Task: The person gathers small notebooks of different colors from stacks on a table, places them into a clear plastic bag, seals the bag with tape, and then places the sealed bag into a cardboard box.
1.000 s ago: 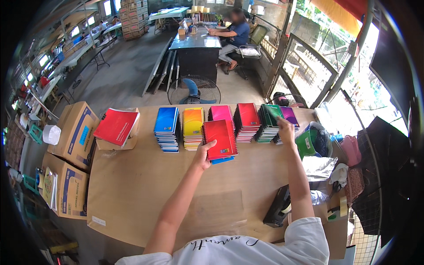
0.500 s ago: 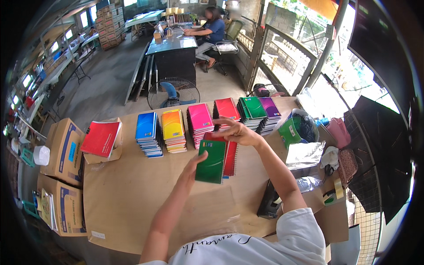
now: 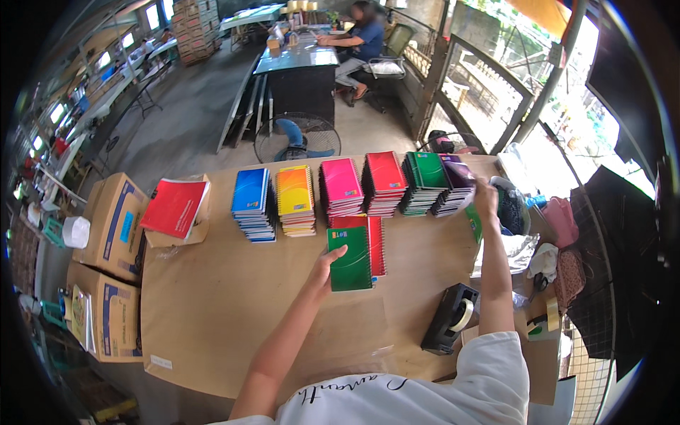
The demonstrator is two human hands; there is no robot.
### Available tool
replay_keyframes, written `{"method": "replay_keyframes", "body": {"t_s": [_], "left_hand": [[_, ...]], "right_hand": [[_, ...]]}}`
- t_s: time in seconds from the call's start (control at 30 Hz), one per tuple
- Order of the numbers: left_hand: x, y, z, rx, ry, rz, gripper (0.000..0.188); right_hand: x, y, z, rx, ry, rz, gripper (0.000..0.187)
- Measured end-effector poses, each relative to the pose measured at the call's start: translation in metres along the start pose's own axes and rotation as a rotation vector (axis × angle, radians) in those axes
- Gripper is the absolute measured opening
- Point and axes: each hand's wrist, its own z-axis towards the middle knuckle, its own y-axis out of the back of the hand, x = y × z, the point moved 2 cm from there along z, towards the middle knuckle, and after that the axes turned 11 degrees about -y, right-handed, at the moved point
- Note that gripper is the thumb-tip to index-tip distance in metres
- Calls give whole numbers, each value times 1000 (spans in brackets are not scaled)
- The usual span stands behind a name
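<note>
Notebook stacks [image 3: 294,191]: six, mid-frame.
Left hand [image 3: 328,269] clasps green notebook [image 3: 350,265] over red one [image 3: 377,248]; right hand [image 3: 486,198] pinches purple one [image 3: 457,170]; two cartons [image 3: 113,219], left.

Black script runs across the white shirt [image 3: 411,405]; printed capitals mark the lower cardboard carton [image 3: 115,304], pale lettering the large red book [image 3: 175,202], a small multicoloured logo the green spiral notebook [image 3: 350,265].

Green notebook [image 3: 350,263], red notebook [image 3: 378,246], purple notebooks [image 3: 457,172]
</note>
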Motion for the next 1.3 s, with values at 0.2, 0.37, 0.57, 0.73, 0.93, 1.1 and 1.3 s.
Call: {"method": "replay_keyframes", "body": {"t_s": [0.2,0.37,0.57,0.73,0.93,1.1,1.3], "left_hand": [[6,-5,-14,-15,-28,-40,49],[44,-3,-30,89,-170,-357,56],[42,2,-93,140,-210,-246,63],[-5,-36,-162,466,-531,268,65],[19,-42,-229,580,-909,1699,84],[83,88,-255,234,-211,1861,99],[62,119,-210,298,-218,2019,113]], "right_hand": [[128,139,-83,78,175,1107,33],[242,171,-248,-160,708,354,32],[230,176,-320,244,566,395,55],[170,153,-343,2041,-947,1709,90],[146,144,-428,1704,-1112,1659,64],[126,103,-436,1203,-813,1728,60],[172,55,-423,817,-391,1580,66]]}}
